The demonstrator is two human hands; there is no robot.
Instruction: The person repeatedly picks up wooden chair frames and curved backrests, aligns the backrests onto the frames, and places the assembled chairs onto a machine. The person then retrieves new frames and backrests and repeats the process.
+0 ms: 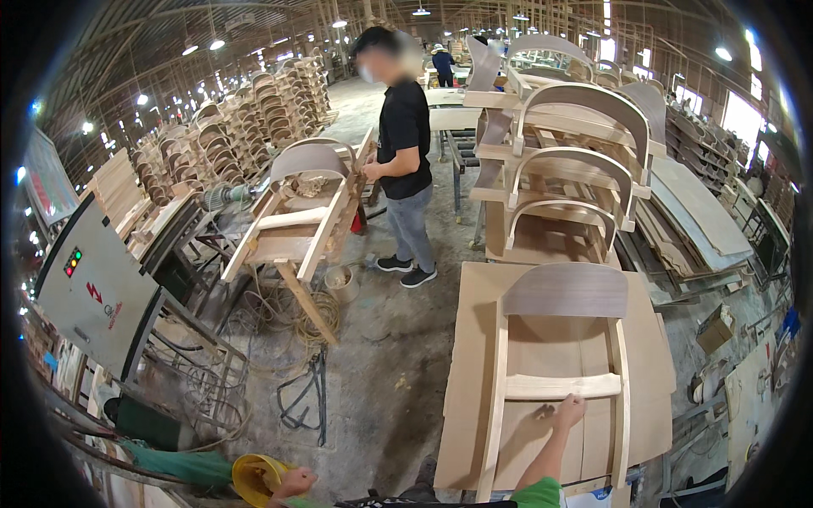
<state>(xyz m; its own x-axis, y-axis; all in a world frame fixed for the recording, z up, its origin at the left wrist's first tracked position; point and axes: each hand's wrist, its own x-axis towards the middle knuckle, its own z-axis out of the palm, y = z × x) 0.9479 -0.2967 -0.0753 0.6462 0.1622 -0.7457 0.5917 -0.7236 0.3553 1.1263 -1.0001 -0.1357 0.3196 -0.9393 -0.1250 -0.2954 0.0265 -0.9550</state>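
A wooden chair back frame [616, 364] lies on the cardboard in front of me. It has two pale side rails, a pale crossbar [563, 387] and a curved grey-brown top panel [565, 290]. My right hand [570, 411] is closed just below the crossbar, its shadow on the cardboard beside it. What its fingers hold, if anything, is too small to make out. At the lower left, my left hand [296, 482] is against the rim of a yellow bucket [240, 476]. Its fingers are partly hidden, and something brownish shows inside the bucket.
Stacked chair frames [576, 161] stand beyond the cardboard sheet [474, 339]. A person in a black shirt [405, 127] works at another frame [292, 218] to the left. A grey control cabinet [97, 288], coiled hose [318, 317] and black straps [305, 398] are nearer on that side.
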